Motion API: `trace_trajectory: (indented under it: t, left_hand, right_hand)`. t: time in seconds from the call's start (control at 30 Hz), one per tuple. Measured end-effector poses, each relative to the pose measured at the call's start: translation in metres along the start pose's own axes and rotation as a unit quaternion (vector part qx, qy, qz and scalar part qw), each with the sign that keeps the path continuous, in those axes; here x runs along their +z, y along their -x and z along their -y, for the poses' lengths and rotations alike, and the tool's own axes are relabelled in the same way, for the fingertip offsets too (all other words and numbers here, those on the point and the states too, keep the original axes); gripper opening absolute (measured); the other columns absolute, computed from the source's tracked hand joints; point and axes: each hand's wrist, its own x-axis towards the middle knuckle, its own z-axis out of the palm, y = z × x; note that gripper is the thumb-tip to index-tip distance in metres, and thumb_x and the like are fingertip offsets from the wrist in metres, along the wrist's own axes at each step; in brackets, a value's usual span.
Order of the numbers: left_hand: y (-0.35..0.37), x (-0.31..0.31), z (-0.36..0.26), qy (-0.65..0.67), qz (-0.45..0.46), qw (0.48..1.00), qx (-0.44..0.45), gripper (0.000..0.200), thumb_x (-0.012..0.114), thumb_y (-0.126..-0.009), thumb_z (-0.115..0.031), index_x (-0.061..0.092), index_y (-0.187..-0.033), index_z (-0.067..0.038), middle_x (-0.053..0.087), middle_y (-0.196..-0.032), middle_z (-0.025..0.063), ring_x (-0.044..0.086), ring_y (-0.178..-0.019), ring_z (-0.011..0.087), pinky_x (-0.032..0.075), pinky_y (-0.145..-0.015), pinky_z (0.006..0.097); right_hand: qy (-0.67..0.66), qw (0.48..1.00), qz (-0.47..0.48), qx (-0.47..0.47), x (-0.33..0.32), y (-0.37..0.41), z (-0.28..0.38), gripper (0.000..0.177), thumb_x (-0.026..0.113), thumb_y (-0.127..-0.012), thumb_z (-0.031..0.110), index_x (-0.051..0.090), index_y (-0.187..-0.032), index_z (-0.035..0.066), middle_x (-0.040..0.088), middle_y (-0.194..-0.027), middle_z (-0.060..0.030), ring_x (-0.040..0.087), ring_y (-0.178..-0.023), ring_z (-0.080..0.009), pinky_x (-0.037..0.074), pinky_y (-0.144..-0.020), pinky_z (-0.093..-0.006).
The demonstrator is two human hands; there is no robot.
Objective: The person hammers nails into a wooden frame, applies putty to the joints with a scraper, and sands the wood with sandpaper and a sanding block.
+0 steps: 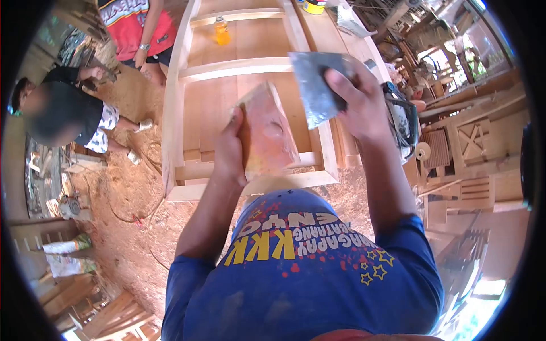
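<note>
My left hand [229, 152] grips a wooden board [267, 133] by its left edge, thumb along the side. Its upper face is smeared with pinkish putty, with a small lump near the middle. Raised to the right of the board, my right hand [362, 101] is closed on a wide, flat metal scraper [311, 85], with the thumb across a dark part of it. The scraper and the board are apart. Beneath both hands lies a large pale wooden frame [236, 69] with crossbars and panels.
An orange bottle [222, 31] stands on a far panel. Toward the back right is a yellow can [314, 5]. A dark power tool [402, 122] sits right of my right forearm. Two people are at the left, one in a red shirt [153, 34]. A cord [149, 210] crosses the dusty floor.
</note>
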Motion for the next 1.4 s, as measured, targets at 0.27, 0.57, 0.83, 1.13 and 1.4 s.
trace_trajectory:
  t: [0.27,0.57,0.83,1.13,1.4]
  left_hand:
    - [0.026,0.01,0.024,0.093,0.074,0.989,-0.087,0.053,0.035,-0.114,-0.045,0.051,-0.144,-0.005,0.068,-0.125,0.0152,0.07,-0.111,0.0274,0.058,-0.098,0.0441]
    - [0.036,-0.004,0.037,0.099,0.052,0.987,-0.119,0.059,0.036,-0.113,-0.049,0.05,-0.145,-0.002,0.066,-0.128,0.0172,0.069,-0.114,0.0293,0.058,-0.099,0.0453]
    - [0.02,-0.006,0.043,0.109,0.112,0.97,-0.183,0.059,0.037,-0.112,-0.049,0.049,-0.146,-0.002,0.066,-0.13,0.0178,0.068,-0.115,0.0301,0.058,-0.1,0.045]
    - [-0.019,0.013,0.07,-0.067,0.004,0.976,-0.206,0.062,0.042,-0.11,-0.053,0.052,-0.144,-0.002,0.067,-0.128,0.0158,0.071,-0.108,0.0272,0.059,-0.095,0.0424]
    - [-0.12,0.067,0.068,-0.106,0.002,0.994,-0.011,0.059,0.052,-0.108,-0.05,0.057,-0.144,-0.005,0.067,-0.137,0.0119,0.067,-0.12,0.0261,0.054,-0.104,0.0433]
  right_hand:
    - [0.031,0.996,0.062,0.054,0.015,-0.019,-0.046,0.039,0.083,-0.094,0.028,0.067,-0.112,-0.002,0.068,-0.085,-0.0003,0.057,-0.066,-0.0044,0.044,-0.054,-0.0228]
    - [0.1,0.99,0.076,0.067,0.013,0.013,-0.041,0.036,0.083,-0.094,0.024,0.067,-0.111,-0.003,0.071,-0.092,-0.0018,0.062,-0.081,-0.0054,0.052,-0.071,-0.0249]
    - [0.091,0.987,0.069,0.115,-0.017,0.037,-0.043,0.037,0.083,-0.094,0.025,0.067,-0.111,-0.003,0.069,-0.091,-0.0006,0.061,-0.081,-0.0061,0.051,-0.071,-0.0256]
    - [0.111,0.98,0.05,0.154,-0.085,0.059,-0.051,0.059,0.089,-0.087,0.035,0.064,-0.125,-0.002,0.067,-0.102,-0.0012,0.063,-0.095,-0.0092,0.052,-0.081,-0.0276]
    - [0.354,0.917,-0.027,0.182,-0.198,0.116,-0.083,0.043,0.084,-0.086,0.025,0.068,-0.118,0.0,0.071,-0.092,-0.0098,0.064,-0.087,-0.0127,0.053,-0.08,-0.0342]
